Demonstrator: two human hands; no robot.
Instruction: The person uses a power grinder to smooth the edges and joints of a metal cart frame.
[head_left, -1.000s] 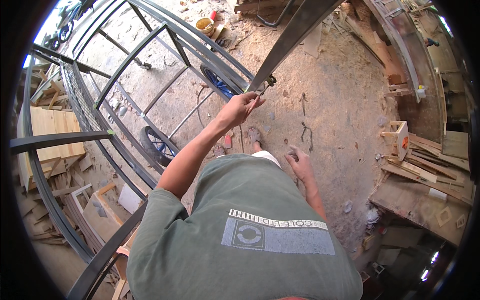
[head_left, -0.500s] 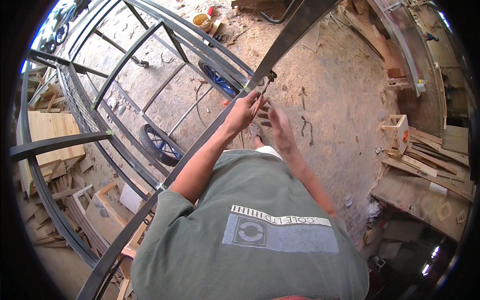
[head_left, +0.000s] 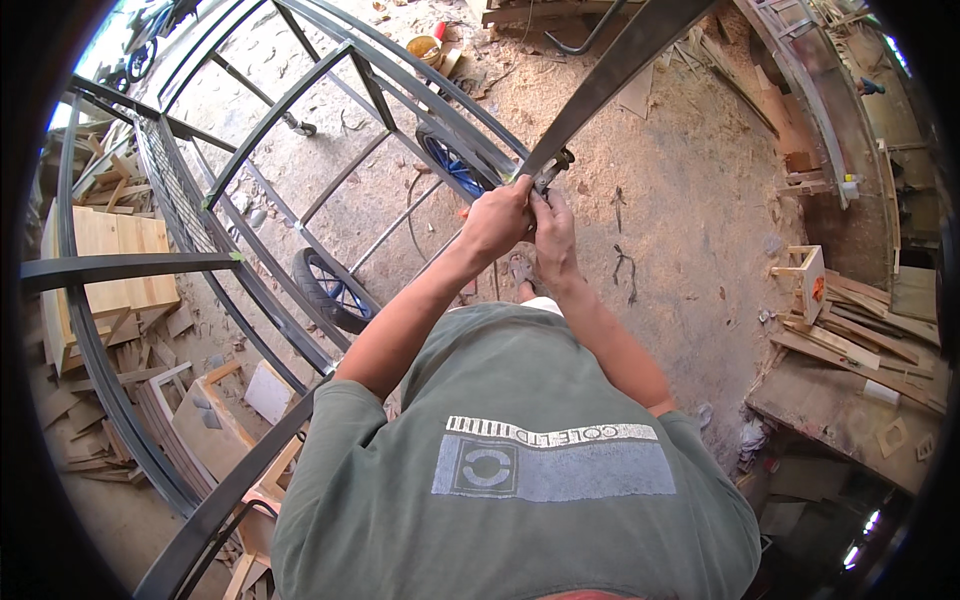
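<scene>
Wkshp — wood offcuts (head_left: 830, 342) in piles, dusty flr (head_left: 690, 230) — lg metal frame (head_left: 130, 266).

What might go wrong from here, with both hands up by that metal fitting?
Pinching: the left hand and right hand crowd together beside the metal fitting and wide bar; a slip might nip a finger.
Dropping: a foot shows just past the hands, so anything dropped might hit it.
Rolling: a blue-spoked wheel shows by the metal frame; if the frame rests on wheels, it might shift.

Dark grey metal frame (head_left: 612, 88), black-and-blue wheels (head_left: 338, 293), green shirt (head_left: 500, 375) with blue-grey print (head_left: 590, 472), tan floor (head_left: 690, 230)
</scene>
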